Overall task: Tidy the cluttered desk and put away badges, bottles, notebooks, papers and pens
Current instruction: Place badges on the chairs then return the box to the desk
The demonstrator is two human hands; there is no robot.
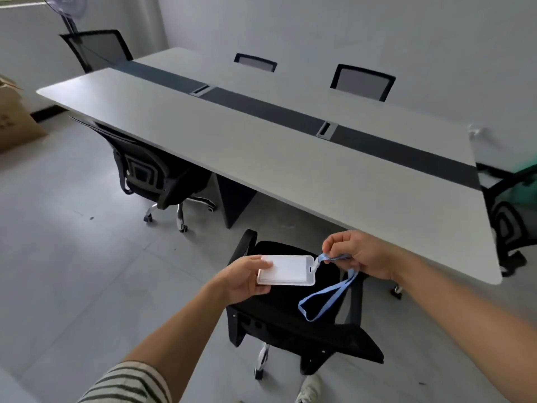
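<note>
A white badge holder (287,270) is held flat in the air above a black office chair (293,321). My left hand (245,279) grips its left end, thumb on top. My right hand (357,253) pinches the light blue lanyard (328,298) close to the clip on the badge's right end. The rest of the lanyard hangs in a loop below my right hand. The long white desk (261,146) with a dark centre strip lies just beyond both hands.
Black mesh chairs stand around the desk: one (154,173) at the near left, one (511,225) at the right end, others on the far side. A cardboard box (14,120) sits on the floor at far left. A fan (65,7) stands in the back corner.
</note>
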